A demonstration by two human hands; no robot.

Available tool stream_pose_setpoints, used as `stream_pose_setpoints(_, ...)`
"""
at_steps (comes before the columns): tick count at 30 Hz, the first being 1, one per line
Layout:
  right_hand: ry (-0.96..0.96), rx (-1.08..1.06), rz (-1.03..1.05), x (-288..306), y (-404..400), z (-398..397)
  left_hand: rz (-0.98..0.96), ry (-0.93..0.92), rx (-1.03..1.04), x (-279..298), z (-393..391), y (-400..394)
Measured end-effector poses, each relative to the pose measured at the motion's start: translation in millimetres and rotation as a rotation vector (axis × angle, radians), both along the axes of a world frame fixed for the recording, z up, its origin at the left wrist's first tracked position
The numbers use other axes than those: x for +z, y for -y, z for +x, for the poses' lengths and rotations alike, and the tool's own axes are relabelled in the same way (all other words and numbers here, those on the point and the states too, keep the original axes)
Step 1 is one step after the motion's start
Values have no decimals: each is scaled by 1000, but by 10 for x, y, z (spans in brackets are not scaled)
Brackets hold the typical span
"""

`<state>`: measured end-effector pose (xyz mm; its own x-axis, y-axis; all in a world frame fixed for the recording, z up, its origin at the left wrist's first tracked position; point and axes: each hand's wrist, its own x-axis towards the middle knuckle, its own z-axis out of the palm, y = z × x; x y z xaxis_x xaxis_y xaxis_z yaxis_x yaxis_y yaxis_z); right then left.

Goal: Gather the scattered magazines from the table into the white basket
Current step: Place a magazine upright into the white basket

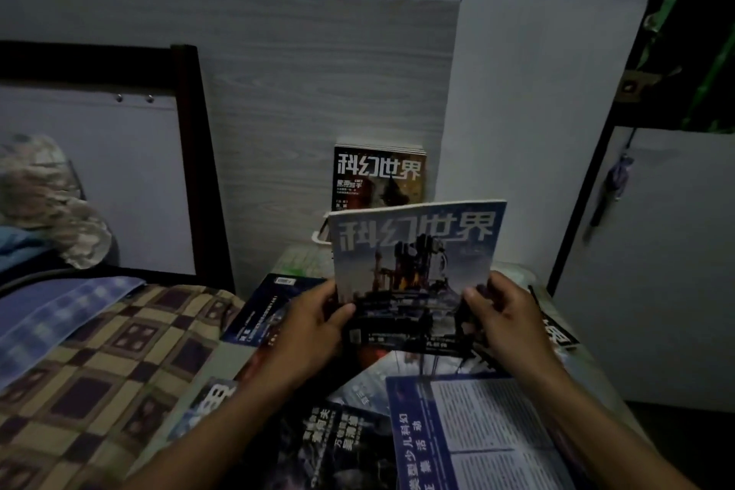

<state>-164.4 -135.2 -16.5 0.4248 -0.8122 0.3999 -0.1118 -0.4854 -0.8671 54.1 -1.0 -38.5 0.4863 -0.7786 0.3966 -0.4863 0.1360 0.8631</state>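
Head view, dim light.

Item 1: blue-and-white magazine (417, 263), upright, cover towards you, held above the table (596, 362). Your left hand (314, 330) clamps its lower left edge, thumb on the cover; your right hand (505, 322) clamps its lower right edge, thumb likewise on the cover. The hands are apart, one at each side.

Item 2: white basket (320, 237), far side of the table against the wood-grain panel (318, 91); only a strip of its rim shows left of the held magazine. A dark-covered magazine (378, 179) stands upright in it, with more page edges showing behind it.

Item 3: loose magazines on the table. One dark blue (270, 310) at far left, under your left hand; one with a blue text page (477, 434) nearest you, right of centre; one dark cover (326, 446) near centre; one black-and-white (557, 334) at the right edge, partly hidden by your right hand.

Item 4: checked blanket (119, 362), left of the table.
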Motion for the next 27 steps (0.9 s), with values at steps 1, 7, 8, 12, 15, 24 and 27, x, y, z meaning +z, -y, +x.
stream_pose_setpoints(1, 0, -39, -53, 45, 26, 32, -28, 10, 43, -4, 28, 34)
stream_pose_setpoints(7, 125, -153, -155, 616, 402, 557, -200, 195, 374, 546, 423, 458)
stream_pose_setpoints(8, 148, -163, -166, 723, 517, 677, -228, 205, 402, 694, 528, 561)
stream_pose_setpoints(12, 207, -210, -155, 1047, 1014, 1143, -237, 229, 438, 1129, 935, 1027)
stream_pose_setpoints(15, 194, -259, -109, 1090, 1381, 1444, -199, 208, 428, 1142, 1182, 1365)
stream_pose_setpoints(24, -13, -346, -45, 367, 1965, 1866, -19, 140, 479, 442, 1568, 1951)
stream_pose_setpoints(27, -31, -345, -21, 193, 2054, 1901, 51, 152, 466, 273, 1630, 2031)
